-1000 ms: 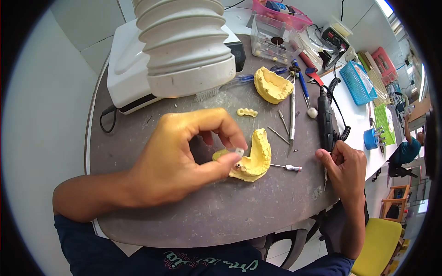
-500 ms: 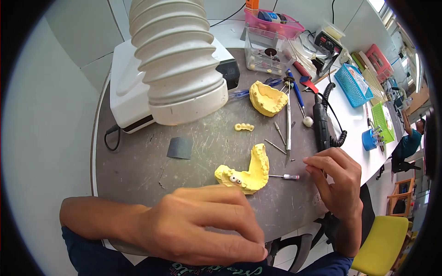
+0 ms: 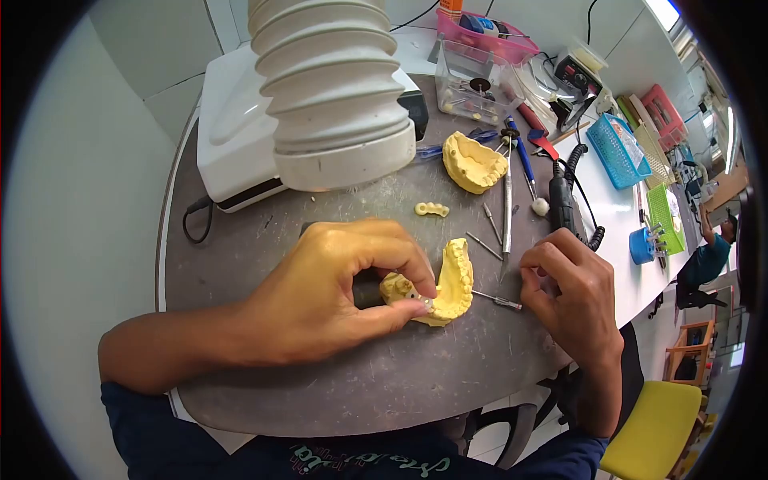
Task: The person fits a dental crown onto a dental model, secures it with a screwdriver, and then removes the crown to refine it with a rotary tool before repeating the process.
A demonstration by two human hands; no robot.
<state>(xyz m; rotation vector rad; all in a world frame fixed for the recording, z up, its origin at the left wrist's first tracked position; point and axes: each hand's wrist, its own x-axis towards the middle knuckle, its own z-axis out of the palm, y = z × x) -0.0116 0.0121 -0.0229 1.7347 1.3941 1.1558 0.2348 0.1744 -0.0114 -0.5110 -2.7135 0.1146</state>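
My left hand (image 3: 352,292) reaches over the lower yellow dental model (image 3: 456,288), thumb and index finger pinched at its front, where small white and metallic parts show. Whether the fingertips hold a separate piece is too small to tell. My right hand (image 3: 572,300) is curled near the small screwdriver (image 3: 498,301), fingertips close together; anything between them is hidden. Behind the model lies a tooth-coloured bridge (image 3: 432,210). Farther back sits a second yellow dental model (image 3: 474,163), beside a metal instrument (image 3: 507,200).
A ribbed white hose (image 3: 344,152) hangs over the grey desk, beside a white machine (image 3: 232,128). A black handpiece (image 3: 562,202), clear box (image 3: 472,88), pink tray (image 3: 524,52) and blue basket (image 3: 616,152) stand right. Another person (image 3: 708,256) is far right.
My left hand has moved up and forward onto the lower model, and its thumb and index finger have closed there. My right hand has curled more and shifted slightly.
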